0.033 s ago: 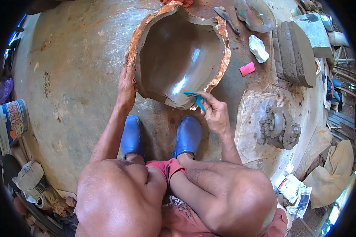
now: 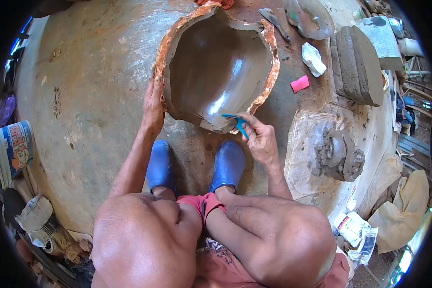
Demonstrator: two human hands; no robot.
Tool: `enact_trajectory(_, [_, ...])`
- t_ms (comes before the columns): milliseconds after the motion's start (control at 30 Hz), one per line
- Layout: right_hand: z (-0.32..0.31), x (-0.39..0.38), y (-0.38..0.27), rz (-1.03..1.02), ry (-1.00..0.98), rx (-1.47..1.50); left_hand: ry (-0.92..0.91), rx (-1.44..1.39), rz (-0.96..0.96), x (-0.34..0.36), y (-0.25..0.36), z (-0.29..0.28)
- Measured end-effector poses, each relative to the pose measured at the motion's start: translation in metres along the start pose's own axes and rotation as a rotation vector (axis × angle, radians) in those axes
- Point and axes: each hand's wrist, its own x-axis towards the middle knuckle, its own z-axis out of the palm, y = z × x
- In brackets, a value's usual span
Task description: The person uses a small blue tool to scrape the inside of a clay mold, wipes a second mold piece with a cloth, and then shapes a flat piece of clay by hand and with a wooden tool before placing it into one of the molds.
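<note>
While touching bowl (image 2: 206, 67) on floor (image 2: 96, 96) w/ L hand (image 2: 153, 103) stretched along its outer left wall, pinching blue scraper (image 2: 239, 126) w/ R hand (image 2: 260, 139) at near rim, just beyond R shoe (image 2: 229, 161).

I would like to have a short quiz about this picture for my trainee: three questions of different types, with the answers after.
1. True or false: the left hand reaches inside the large bowl.
2. Choose one: what colour is the thin tool in the right hand?
A) pink
B) blue
C) white
3. Fill in the gap: in the picture, the grey slabs stand to the ____ of the bowl.

Key:
1. False; it is against the bowl's outer left side.
2. B
3. right
</note>
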Motion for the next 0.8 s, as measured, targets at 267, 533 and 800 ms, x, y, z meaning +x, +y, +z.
enact_trajectory(267, [0.003, -0.018, -0.009, -0.512, -0.096, -0.496, 0.098, -0.021, 0.103, 0.020, -0.027, -0.010])
enact_trajectory(533, [-0.013, 0.020, -0.059, -0.424, 0.153, -0.293, 0.100, -0.059, 0.179, 0.048, -0.005, -0.013])
enact_trajectory(800, [0.085, 0.093, -0.136, -0.763, -0.077, -0.457, -0.141, -0.455, 0.146, 0.060, 0.021, -0.051])
